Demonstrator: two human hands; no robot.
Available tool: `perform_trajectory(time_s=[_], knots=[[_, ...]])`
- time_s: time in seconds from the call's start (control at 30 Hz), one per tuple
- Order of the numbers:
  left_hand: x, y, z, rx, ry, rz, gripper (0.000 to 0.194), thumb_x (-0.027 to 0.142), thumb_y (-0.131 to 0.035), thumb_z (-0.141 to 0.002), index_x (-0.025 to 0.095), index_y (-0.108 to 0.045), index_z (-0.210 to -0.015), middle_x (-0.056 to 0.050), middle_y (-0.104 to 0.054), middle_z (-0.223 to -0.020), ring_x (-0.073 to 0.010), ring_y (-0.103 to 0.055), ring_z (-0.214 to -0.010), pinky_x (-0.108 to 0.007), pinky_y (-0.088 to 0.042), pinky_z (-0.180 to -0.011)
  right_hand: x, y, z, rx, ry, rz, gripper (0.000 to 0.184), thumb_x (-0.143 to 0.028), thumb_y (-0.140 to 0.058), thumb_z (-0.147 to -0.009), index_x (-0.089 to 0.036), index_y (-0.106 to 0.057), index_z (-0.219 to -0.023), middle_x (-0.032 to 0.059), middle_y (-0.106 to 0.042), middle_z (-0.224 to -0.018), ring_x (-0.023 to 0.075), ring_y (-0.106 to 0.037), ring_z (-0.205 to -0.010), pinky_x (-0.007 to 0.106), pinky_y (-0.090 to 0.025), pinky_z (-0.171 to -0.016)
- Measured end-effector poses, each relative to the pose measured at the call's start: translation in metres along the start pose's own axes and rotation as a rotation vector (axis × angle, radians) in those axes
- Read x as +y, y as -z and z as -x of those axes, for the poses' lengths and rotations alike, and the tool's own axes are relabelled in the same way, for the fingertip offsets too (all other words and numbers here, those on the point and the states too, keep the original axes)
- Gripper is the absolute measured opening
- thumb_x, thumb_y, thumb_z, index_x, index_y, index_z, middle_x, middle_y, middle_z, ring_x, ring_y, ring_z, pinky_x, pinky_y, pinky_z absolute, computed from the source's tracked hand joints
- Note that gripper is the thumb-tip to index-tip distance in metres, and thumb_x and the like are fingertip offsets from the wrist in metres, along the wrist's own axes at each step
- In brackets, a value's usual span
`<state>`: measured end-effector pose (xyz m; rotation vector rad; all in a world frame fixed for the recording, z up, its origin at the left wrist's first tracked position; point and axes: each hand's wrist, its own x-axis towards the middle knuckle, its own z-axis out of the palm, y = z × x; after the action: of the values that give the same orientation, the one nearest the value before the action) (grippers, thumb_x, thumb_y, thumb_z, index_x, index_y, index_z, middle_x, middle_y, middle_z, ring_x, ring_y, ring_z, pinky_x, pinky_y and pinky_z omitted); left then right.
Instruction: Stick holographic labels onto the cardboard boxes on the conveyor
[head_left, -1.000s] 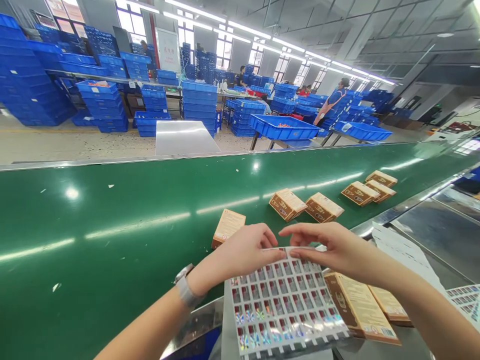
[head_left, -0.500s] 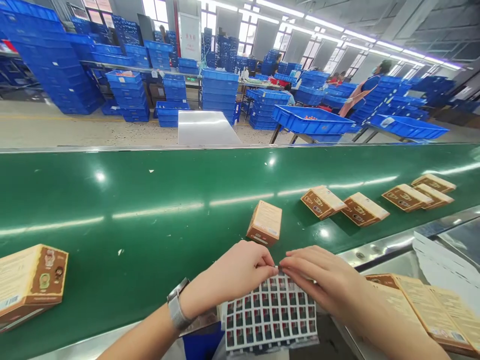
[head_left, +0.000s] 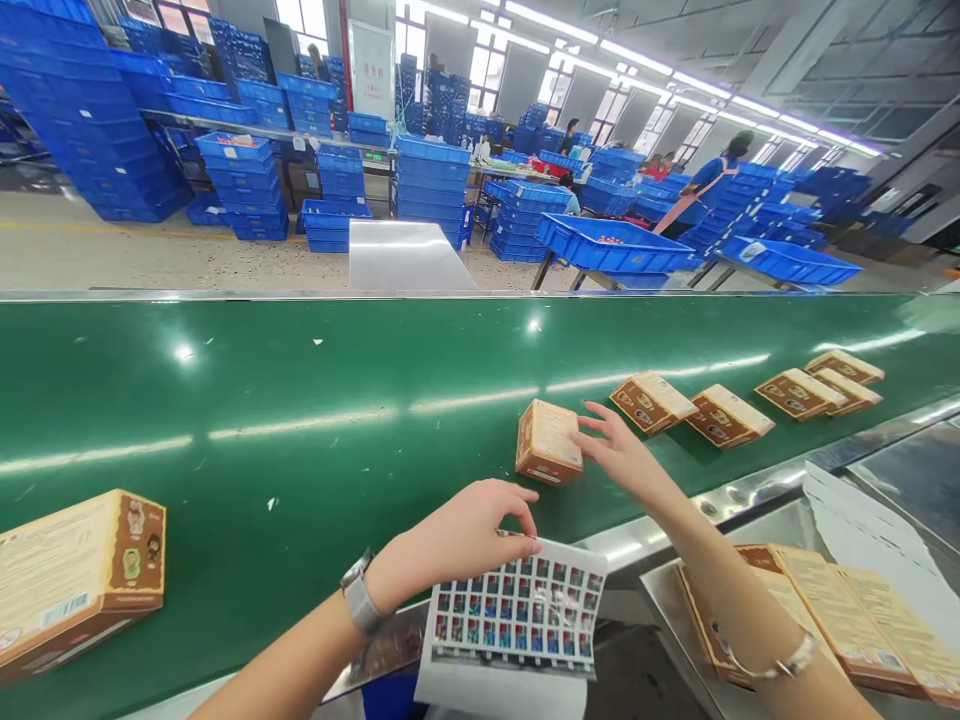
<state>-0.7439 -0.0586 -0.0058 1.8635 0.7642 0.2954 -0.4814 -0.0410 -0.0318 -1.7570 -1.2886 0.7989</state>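
Above the top edge of a sheet of small square stickers (head_left: pixel 517 610), my left hand (head_left: pixel 469 530) pinches thumb and forefinger together. Anything between those fingertips is too small to make out. My right hand (head_left: pixel 619 450) reaches over the green conveyor belt (head_left: pixel 337 380), fingers spread. Its fingertips meet the right side of a brown and cream printed box (head_left: pixel 551 440), not wrapped round it. The sticker sheet has a white backing and lies near the belt's close edge, below my left hand.
Another such box (head_left: pixel 82 580) sits on the belt at the left. Several more boxes (head_left: pixel 652 400) lie on it at the right. Flattened cartons (head_left: pixel 840 610) rest on a metal tray at lower right. Blue crates (head_left: pixel 435 190) and co-workers (head_left: pixel 705 185) are beyond the belt.
My right hand has left the sticker sheet and moved forward to the near box. The left hand stays over the sheet. The left and near boxes have shifted right in view.
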Motion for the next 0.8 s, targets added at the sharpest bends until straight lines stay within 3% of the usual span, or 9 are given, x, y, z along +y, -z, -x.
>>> perform_trajectory(time_s=[0.1,0.17,0.3,0.4,0.57,0.8], knots=[[-0.003,-0.004,-0.018,0.005,-0.169,-0.186,0.007,0.016,-0.069,-0.086,0.016,-0.073,-0.08,-0.009,-0.033,-0.163,-0.0296,-0.023,-0.153,-0.051,-0.022,-0.124,0.004,-0.01,-0.016,-0.05,0.031,-0.064,0.089,-0.057,-0.079,-0.063,-0.021,-0.048,-0.139,0.0181,-0.064,-0.133,0.0328,-0.069,-0.107,0.047,-0.058,-0.086],[-0.005,-0.007,-0.034,0.03,-0.251,-0.359,0.011,0.016,-0.066,-0.089,0.015,-0.073,-0.081,-0.008,-0.027,-0.165,-0.03,-0.017,-0.154,-0.054,-0.017,-0.125,0.004,-0.011,-0.02,-0.05,0.04,-0.102,0.087,-0.055,-0.081,-0.06,-0.022,-0.052,-0.136,0.0163,-0.064,-0.133,0.0327,-0.068,-0.109,0.045,-0.059,-0.085],[-0.006,-0.009,-0.064,0.025,-0.287,-0.535,0.014,0.016,-0.065,-0.09,0.016,-0.074,-0.079,-0.006,-0.03,-0.164,-0.0289,-0.023,-0.153,-0.048,-0.025,-0.125,0.007,-0.003,-0.024,0.013,-0.007,-0.144,0.057,-0.054,-0.081,-0.061,-0.019,-0.069,-0.104,0.012,-0.074,-0.11,0.0316,-0.07,-0.099,0.039,-0.058,-0.077],[-0.004,-0.011,-0.077,0.017,-0.286,-0.55,0.016,0.011,-0.064,-0.088,0.016,-0.075,-0.077,-0.006,-0.034,-0.162,-0.0279,-0.028,-0.152,-0.041,-0.037,-0.121,0.014,-0.001,-0.029,0.076,-0.069,-0.171,0.041,-0.055,-0.079,-0.071,-0.017,-0.071,-0.085,0.0073,-0.075,-0.085,0.0263,-0.07,-0.084,0.036,-0.057,-0.071],[0.004,-0.014,-0.088,0.015,-0.269,-0.582,0.016,0.007,-0.063,-0.085,0.014,-0.075,-0.076,-0.01,-0.037,-0.16,-0.0316,-0.033,-0.149,-0.043,-0.046,-0.114,0.022,-0.002,-0.036,0.148,-0.146,-0.214,0.024,-0.037,-0.069,-0.094,-0.014,-0.068,-0.09,0.002,-0.071,-0.086,0.0162,-0.068,-0.075,0.033,-0.057,-0.072],[0.008,-0.021,-0.102,0.016,-0.264,-0.616,0.018,0.008,-0.062,-0.085,0.016,-0.075,-0.075,-0.007,-0.036,-0.161,-0.0289,-0.033,-0.15,-0.041,-0.044,-0.116,0.025,0.003,-0.042,0.2,-0.176,-0.169,0.021,-0.033,-0.066,-0.098,-0.014,-0.068,-0.093,0.0014,-0.07,-0.089,0.0161,-0.068,-0.077,0.033,-0.058,-0.072]])
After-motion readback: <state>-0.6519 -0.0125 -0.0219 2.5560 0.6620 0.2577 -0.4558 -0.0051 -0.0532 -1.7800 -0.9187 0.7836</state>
